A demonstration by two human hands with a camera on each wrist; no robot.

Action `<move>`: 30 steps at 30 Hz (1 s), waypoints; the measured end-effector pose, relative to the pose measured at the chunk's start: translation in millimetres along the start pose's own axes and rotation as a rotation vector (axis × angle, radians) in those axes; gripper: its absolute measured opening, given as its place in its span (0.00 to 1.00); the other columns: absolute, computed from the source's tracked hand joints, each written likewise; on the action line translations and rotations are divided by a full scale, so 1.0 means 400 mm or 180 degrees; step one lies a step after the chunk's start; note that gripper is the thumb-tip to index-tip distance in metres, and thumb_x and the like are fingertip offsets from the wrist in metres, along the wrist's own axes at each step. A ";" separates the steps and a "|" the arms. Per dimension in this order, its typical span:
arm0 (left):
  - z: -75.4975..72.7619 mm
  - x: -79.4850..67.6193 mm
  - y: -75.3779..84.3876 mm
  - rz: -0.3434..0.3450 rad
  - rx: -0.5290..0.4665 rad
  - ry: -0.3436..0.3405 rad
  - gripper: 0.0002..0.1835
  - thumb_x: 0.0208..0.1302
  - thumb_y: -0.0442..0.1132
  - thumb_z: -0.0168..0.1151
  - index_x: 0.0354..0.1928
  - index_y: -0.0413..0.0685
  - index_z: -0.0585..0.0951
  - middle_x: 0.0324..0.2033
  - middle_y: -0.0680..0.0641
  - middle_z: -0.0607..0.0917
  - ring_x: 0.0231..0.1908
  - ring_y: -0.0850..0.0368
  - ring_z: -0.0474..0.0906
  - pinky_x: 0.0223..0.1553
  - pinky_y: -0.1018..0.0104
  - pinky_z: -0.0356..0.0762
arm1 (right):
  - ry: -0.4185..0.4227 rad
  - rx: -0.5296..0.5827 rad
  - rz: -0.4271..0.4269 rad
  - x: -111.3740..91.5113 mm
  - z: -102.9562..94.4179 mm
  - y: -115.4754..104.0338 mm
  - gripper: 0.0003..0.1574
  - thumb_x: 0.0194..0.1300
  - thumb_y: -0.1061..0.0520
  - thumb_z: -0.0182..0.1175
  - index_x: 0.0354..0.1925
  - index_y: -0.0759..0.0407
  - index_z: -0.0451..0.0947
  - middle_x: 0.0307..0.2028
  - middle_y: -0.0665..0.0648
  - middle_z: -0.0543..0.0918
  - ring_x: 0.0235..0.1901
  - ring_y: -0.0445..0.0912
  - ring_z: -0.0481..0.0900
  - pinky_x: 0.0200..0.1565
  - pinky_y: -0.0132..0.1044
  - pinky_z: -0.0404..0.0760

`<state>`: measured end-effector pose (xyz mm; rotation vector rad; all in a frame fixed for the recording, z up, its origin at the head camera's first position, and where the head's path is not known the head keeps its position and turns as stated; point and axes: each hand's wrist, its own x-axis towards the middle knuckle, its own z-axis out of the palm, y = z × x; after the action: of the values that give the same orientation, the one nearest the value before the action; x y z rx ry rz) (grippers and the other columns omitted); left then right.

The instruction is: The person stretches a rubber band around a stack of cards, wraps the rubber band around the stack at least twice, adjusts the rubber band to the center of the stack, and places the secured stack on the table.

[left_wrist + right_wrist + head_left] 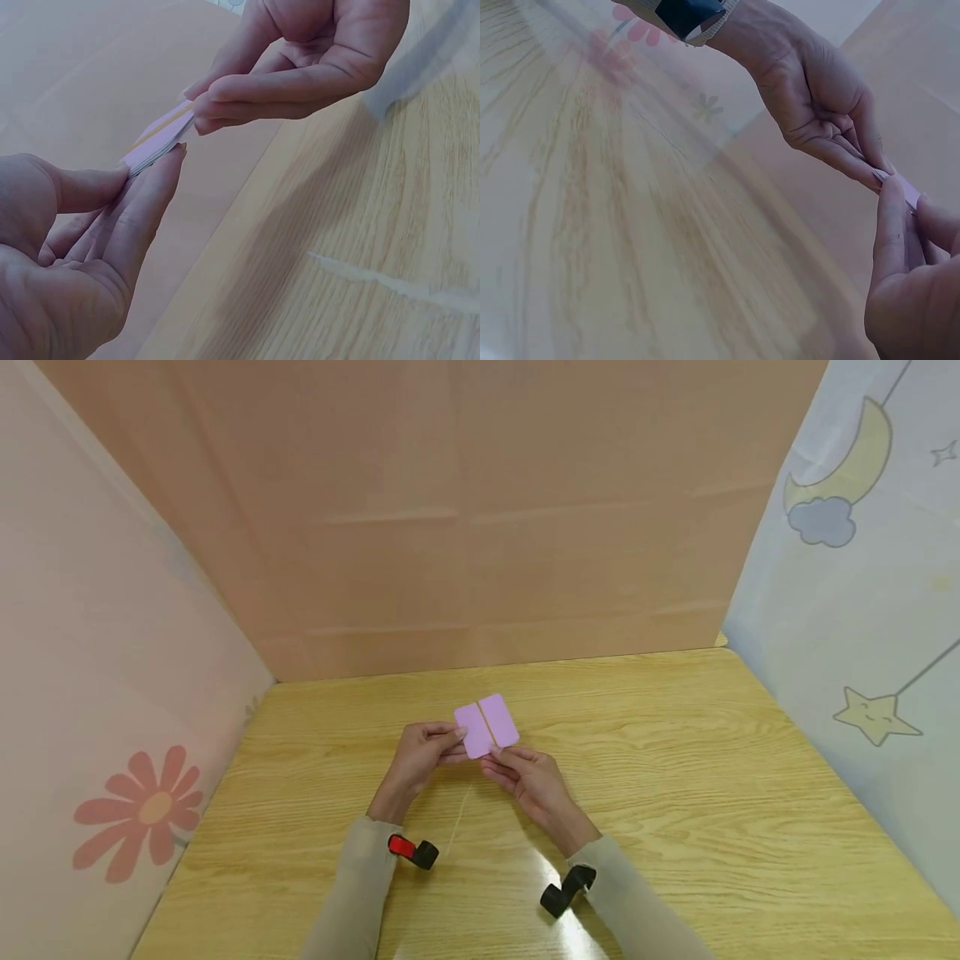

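Note:
A thin stack of lilac cards (502, 718) with rounded corners is held up above the table, tilted. Across its middle runs a narrow orange band (486, 723), perhaps a rubber band. My left hand (412, 762) pinches the stack's left edge, thumb on top and fingers beneath. At the near edge, by the end of the band, my right hand (538, 787) pinches it between thumb and fingers. Layered edges of the cards (161, 144) show in the left wrist view. In the right wrist view, fingers hide most of the stack (910, 193).
The light wood table (675, 793) spreads beneath both hands. A plain peach backdrop (465, 527) stands behind it. Printed sheets flank the sides, one with a red flower (155, 808), the other with a moon (862, 456) and star (876, 714). Dark straps sit at both wrists.

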<state>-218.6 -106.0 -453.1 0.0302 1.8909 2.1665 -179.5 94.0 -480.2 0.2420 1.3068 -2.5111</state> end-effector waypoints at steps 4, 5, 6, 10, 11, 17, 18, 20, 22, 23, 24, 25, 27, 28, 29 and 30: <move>0.000 -0.003 -0.001 -0.0025 -0.0011 0.0056 0.15 0.74 0.27 0.62 0.56 0.20 0.81 0.37 0.41 0.92 0.34 0.57 0.92 0.41 0.64 0.90 | -0.0025 0.0020 0.0016 0.000 -0.008 -0.002 0.14 0.75 0.69 0.59 0.35 0.59 0.88 0.33 0.56 0.92 0.38 0.45 0.93 0.49 0.36 0.90; -0.001 -0.003 -0.001 -0.0024 -0.0005 0.0063 0.15 0.74 0.27 0.62 0.56 0.20 0.81 0.38 0.40 0.92 0.34 0.57 0.92 0.41 0.64 0.90 | -0.0028 0.0022 0.0020 0.000 -0.010 -0.001 0.14 0.75 0.69 0.59 0.35 0.59 0.88 0.33 0.56 0.92 0.38 0.45 0.93 0.49 0.36 0.90; -0.002 -0.003 -0.002 -0.0026 0.0003 0.0068 0.15 0.74 0.27 0.62 0.55 0.20 0.81 0.38 0.40 0.92 0.34 0.57 0.92 0.41 0.64 0.90 | -0.0032 0.0022 0.0028 0.001 -0.011 0.000 0.14 0.75 0.69 0.59 0.34 0.59 0.88 0.33 0.56 0.92 0.38 0.45 0.93 0.48 0.36 0.90; -0.006 -0.006 -0.006 -0.0048 0.0032 0.0073 0.16 0.74 0.28 0.62 0.56 0.20 0.81 0.39 0.40 0.92 0.35 0.56 0.92 0.41 0.64 0.90 | -0.0077 0.0003 0.0092 0.002 -0.013 0.002 0.16 0.76 0.69 0.58 0.33 0.58 0.88 0.32 0.56 0.92 0.37 0.44 0.93 0.48 0.35 0.90; -0.007 -0.006 -0.007 -0.0061 0.0039 0.0076 0.16 0.74 0.28 0.62 0.56 0.21 0.81 0.39 0.40 0.92 0.36 0.56 0.92 0.41 0.64 0.90 | -0.0100 -0.0009 0.0109 0.002 -0.013 0.001 0.17 0.76 0.69 0.58 0.33 0.58 0.88 0.32 0.56 0.92 0.37 0.44 0.93 0.48 0.35 0.90; -0.017 -0.009 -0.007 -0.0082 0.0122 0.0083 0.16 0.74 0.30 0.63 0.56 0.21 0.81 0.38 0.41 0.92 0.36 0.56 0.92 0.41 0.64 0.90 | -0.0133 -0.0131 0.0132 0.004 -0.026 -0.015 0.12 0.76 0.67 0.59 0.38 0.59 0.88 0.34 0.57 0.92 0.37 0.45 0.92 0.48 0.35 0.90; -0.018 -0.009 -0.006 -0.0080 0.0144 0.0071 0.16 0.74 0.30 0.63 0.56 0.21 0.81 0.39 0.41 0.92 0.36 0.56 0.92 0.41 0.64 0.90 | -0.0117 -0.0164 0.0128 0.005 -0.029 -0.020 0.10 0.76 0.66 0.60 0.40 0.60 0.88 0.34 0.57 0.92 0.37 0.45 0.92 0.48 0.35 0.90; -0.021 -0.011 -0.006 -0.0090 0.0193 0.0043 0.16 0.75 0.30 0.63 0.57 0.22 0.81 0.39 0.40 0.92 0.36 0.56 0.92 0.41 0.64 0.90 | -0.0081 -0.0239 0.0127 0.006 -0.038 -0.030 0.08 0.76 0.65 0.60 0.45 0.63 0.87 0.35 0.57 0.92 0.37 0.46 0.92 0.49 0.36 0.90; -0.023 -0.012 -0.007 -0.0116 0.0244 0.0011 0.16 0.74 0.30 0.63 0.57 0.22 0.82 0.40 0.40 0.92 0.36 0.56 0.92 0.42 0.63 0.91 | -0.0053 -0.0323 0.0130 0.008 -0.047 -0.040 0.09 0.77 0.64 0.60 0.49 0.65 0.85 0.37 0.56 0.92 0.38 0.46 0.92 0.50 0.37 0.90; -0.024 -0.013 -0.008 -0.0133 0.0266 -0.0009 0.16 0.74 0.31 0.63 0.57 0.22 0.82 0.40 0.39 0.92 0.36 0.55 0.92 0.42 0.62 0.91 | -0.0036 -0.0360 0.0132 0.009 -0.050 -0.046 0.10 0.77 0.63 0.60 0.51 0.66 0.84 0.37 0.55 0.91 0.39 0.46 0.91 0.50 0.38 0.90; -0.025 -0.014 -0.009 -0.0148 0.0283 -0.0027 0.16 0.74 0.31 0.63 0.56 0.23 0.82 0.40 0.40 0.92 0.36 0.55 0.92 0.43 0.61 0.91 | -0.0040 -0.0405 0.0116 0.010 -0.054 -0.051 0.11 0.78 0.62 0.59 0.52 0.67 0.84 0.38 0.54 0.91 0.40 0.46 0.91 0.51 0.38 0.90; -0.026 -0.014 -0.010 -0.0163 0.0300 -0.0044 0.16 0.74 0.31 0.64 0.56 0.23 0.82 0.40 0.40 0.92 0.36 0.56 0.92 0.43 0.61 0.91 | -0.0019 -0.0446 0.0100 0.011 -0.057 -0.056 0.12 0.78 0.62 0.60 0.53 0.67 0.84 0.39 0.54 0.91 0.40 0.46 0.91 0.52 0.39 0.90; -0.027 -0.014 -0.013 -0.0188 0.0331 -0.0088 0.16 0.74 0.32 0.64 0.55 0.23 0.82 0.38 0.41 0.92 0.36 0.56 0.92 0.43 0.60 0.91 | -0.0001 -0.0518 0.0063 0.013 -0.062 -0.066 0.13 0.78 0.60 0.60 0.53 0.66 0.85 0.39 0.53 0.92 0.41 0.45 0.91 0.52 0.40 0.90; -0.028 -0.015 -0.015 -0.0189 0.0344 -0.0117 0.16 0.74 0.32 0.64 0.55 0.23 0.82 0.38 0.41 0.92 0.35 0.56 0.92 0.43 0.59 0.91 | 0.0010 -0.0556 0.0046 0.013 -0.063 -0.070 0.13 0.78 0.59 0.60 0.53 0.65 0.85 0.39 0.53 0.92 0.42 0.45 0.91 0.51 0.40 0.90; -0.028 -0.015 -0.018 -0.0193 0.0348 -0.0140 0.16 0.74 0.32 0.64 0.55 0.23 0.83 0.37 0.42 0.92 0.35 0.56 0.92 0.43 0.60 0.91 | 0.0013 -0.0596 0.0028 0.014 -0.065 -0.075 0.13 0.78 0.59 0.61 0.53 0.65 0.86 0.39 0.52 0.92 0.42 0.45 0.91 0.51 0.40 0.90; -0.029 -0.015 -0.020 -0.0192 0.0354 -0.0164 0.16 0.74 0.32 0.64 0.55 0.23 0.83 0.37 0.42 0.92 0.35 0.57 0.92 0.42 0.60 0.91 | 0.0002 -0.0646 0.0007 0.014 -0.067 -0.079 0.14 0.78 0.58 0.61 0.54 0.65 0.86 0.40 0.52 0.93 0.42 0.44 0.91 0.50 0.39 0.90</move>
<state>-213.7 -117.4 -461.6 0.0494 1.9555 2.0006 -195.4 132.1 -472.9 0.1988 1.5469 -2.3539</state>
